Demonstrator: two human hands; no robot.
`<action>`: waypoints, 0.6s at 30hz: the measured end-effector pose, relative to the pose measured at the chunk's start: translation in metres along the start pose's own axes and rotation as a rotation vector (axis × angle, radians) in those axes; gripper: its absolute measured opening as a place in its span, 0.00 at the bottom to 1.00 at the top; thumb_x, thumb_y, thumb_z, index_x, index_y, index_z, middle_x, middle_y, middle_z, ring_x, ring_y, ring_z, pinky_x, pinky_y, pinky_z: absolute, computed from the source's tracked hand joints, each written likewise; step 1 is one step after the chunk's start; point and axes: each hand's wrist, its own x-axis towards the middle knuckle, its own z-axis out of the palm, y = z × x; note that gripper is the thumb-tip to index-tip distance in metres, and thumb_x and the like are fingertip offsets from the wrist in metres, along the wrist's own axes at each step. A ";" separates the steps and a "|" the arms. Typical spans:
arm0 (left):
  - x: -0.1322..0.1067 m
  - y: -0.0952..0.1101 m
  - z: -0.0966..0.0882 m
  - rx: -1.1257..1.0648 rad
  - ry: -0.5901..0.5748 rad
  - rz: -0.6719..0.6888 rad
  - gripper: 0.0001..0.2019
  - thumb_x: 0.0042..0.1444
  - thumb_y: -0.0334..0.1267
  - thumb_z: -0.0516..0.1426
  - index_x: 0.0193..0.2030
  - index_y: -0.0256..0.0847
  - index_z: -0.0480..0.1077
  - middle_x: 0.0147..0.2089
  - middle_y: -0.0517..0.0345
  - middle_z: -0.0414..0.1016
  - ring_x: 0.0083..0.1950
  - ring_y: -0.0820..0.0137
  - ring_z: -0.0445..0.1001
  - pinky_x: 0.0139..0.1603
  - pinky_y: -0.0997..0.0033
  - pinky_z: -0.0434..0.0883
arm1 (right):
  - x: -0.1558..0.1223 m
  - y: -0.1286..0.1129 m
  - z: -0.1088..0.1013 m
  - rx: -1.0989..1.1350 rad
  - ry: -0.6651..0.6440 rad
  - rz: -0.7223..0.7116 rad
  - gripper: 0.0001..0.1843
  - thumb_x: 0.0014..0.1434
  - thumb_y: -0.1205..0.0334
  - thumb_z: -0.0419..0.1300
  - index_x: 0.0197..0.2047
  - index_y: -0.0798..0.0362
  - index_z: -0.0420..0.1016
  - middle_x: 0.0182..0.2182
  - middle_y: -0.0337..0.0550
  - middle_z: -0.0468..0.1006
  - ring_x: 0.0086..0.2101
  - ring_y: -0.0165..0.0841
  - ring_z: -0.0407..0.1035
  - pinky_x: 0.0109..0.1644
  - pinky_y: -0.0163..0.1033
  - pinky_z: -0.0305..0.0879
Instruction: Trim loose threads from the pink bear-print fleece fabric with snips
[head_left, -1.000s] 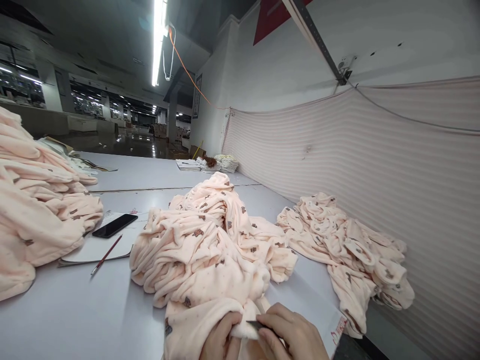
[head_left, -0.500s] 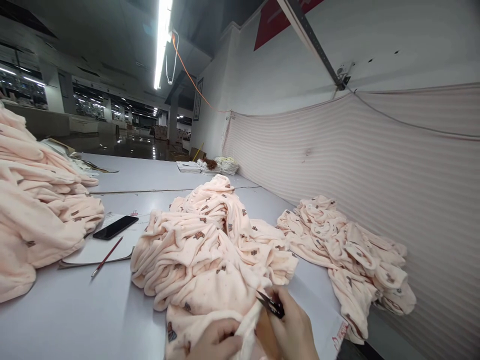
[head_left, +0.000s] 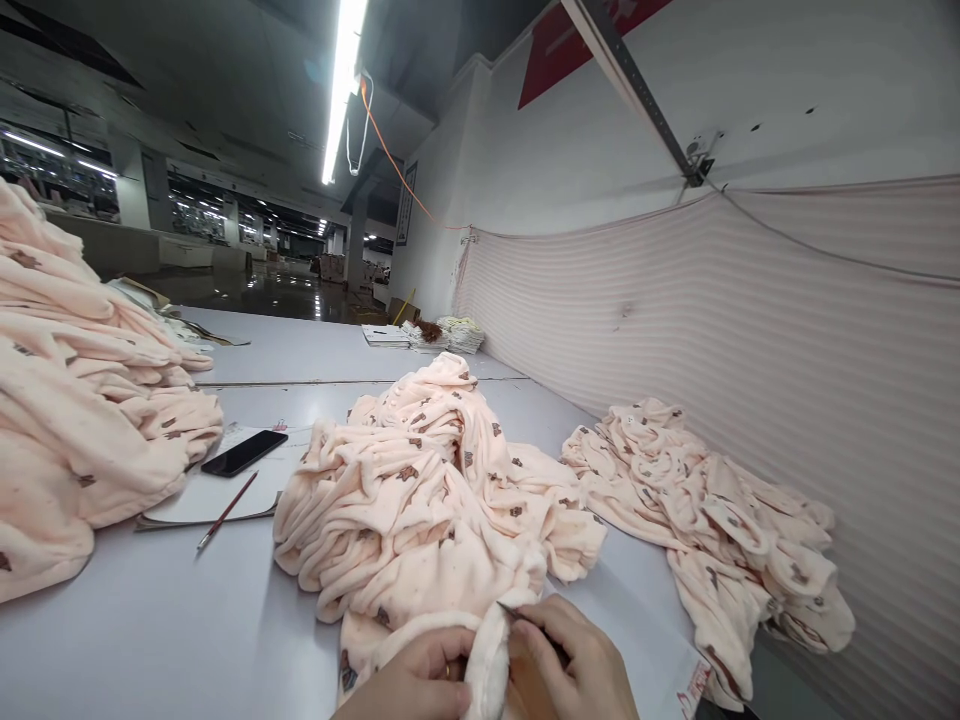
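A heap of pale pink fleece garments with small brown prints (head_left: 427,500) lies on the grey table (head_left: 187,620) in front of me. At the bottom edge my left hand (head_left: 416,685) pinches a fold of the nearest pink garment (head_left: 484,660). My right hand (head_left: 577,665) is closed on small dark thread snips (head_left: 525,620), whose tip touches that fold. Both hands are cut off by the frame's lower edge.
A tall stack of the same pink fleece (head_left: 75,400) fills the left side. A black phone (head_left: 244,452) and a red pencil (head_left: 226,510) lie on a paper pad. Another pink pile (head_left: 712,520) sits at the right by a striped fabric wall (head_left: 750,330).
My right hand lifted the snips away from the fold half a second ago and has now brought them back down to it. The view has shifted slightly.
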 end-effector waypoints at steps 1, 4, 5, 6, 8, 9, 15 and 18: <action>-0.001 0.001 0.000 0.027 -0.003 0.005 0.19 0.45 0.27 0.63 0.46 0.43 0.76 0.34 0.59 0.77 0.38 0.70 0.73 0.43 0.71 0.64 | 0.000 0.000 0.000 0.020 -0.006 0.001 0.11 0.64 0.58 0.51 0.41 0.46 0.75 0.35 0.38 0.79 0.36 0.31 0.75 0.38 0.31 0.68; -0.002 0.006 0.001 0.027 -0.008 0.043 0.19 0.47 0.26 0.61 0.46 0.43 0.76 0.37 0.58 0.78 0.42 0.68 0.74 0.46 0.70 0.64 | -0.005 0.001 0.000 -0.072 -0.046 -0.104 0.10 0.59 0.59 0.58 0.44 0.47 0.74 0.37 0.38 0.79 0.35 0.32 0.75 0.37 0.31 0.69; -0.002 0.007 0.002 0.021 -0.015 0.047 0.19 0.47 0.25 0.60 0.47 0.43 0.75 0.38 0.57 0.78 0.43 0.67 0.74 0.47 0.70 0.64 | -0.008 0.000 0.002 -0.150 -0.044 -0.162 0.13 0.56 0.60 0.61 0.46 0.47 0.73 0.38 0.39 0.80 0.35 0.34 0.76 0.36 0.33 0.69; -0.002 0.009 0.004 0.021 -0.017 0.049 0.19 0.47 0.25 0.60 0.47 0.43 0.75 0.39 0.57 0.78 0.44 0.67 0.74 0.47 0.70 0.64 | -0.011 -0.001 0.004 -0.234 -0.029 -0.219 0.15 0.54 0.61 0.62 0.47 0.46 0.73 0.38 0.39 0.80 0.34 0.36 0.76 0.35 0.35 0.69; -0.002 0.011 0.010 0.035 0.000 0.062 0.18 0.46 0.25 0.59 0.45 0.42 0.76 0.38 0.57 0.79 0.45 0.67 0.74 0.48 0.70 0.65 | -0.014 -0.003 0.009 -0.347 0.013 -0.277 0.15 0.54 0.62 0.62 0.47 0.46 0.73 0.38 0.40 0.80 0.33 0.38 0.76 0.33 0.38 0.68; -0.002 0.011 0.012 0.049 0.014 0.072 0.18 0.47 0.25 0.59 0.45 0.41 0.76 0.38 0.57 0.79 0.44 0.67 0.74 0.48 0.70 0.66 | -0.014 -0.005 0.011 -0.349 0.023 -0.269 0.13 0.56 0.63 0.60 0.46 0.46 0.73 0.37 0.40 0.80 0.33 0.38 0.75 0.33 0.38 0.68; 0.016 0.014 -0.004 0.163 0.288 0.208 0.11 0.49 0.28 0.56 0.40 0.33 0.74 0.31 0.56 0.77 0.34 0.68 0.74 0.38 0.69 0.68 | -0.005 -0.012 0.006 0.053 0.026 0.001 0.10 0.63 0.59 0.53 0.43 0.46 0.75 0.38 0.40 0.79 0.39 0.34 0.74 0.40 0.34 0.67; 0.031 0.023 -0.044 0.183 0.533 0.389 0.10 0.56 0.31 0.52 0.44 0.35 0.70 0.32 0.61 0.75 0.36 0.70 0.73 0.40 0.70 0.68 | -0.013 -0.011 0.007 0.236 0.050 0.049 0.12 0.64 0.56 0.52 0.46 0.47 0.73 0.41 0.42 0.77 0.43 0.35 0.72 0.44 0.34 0.67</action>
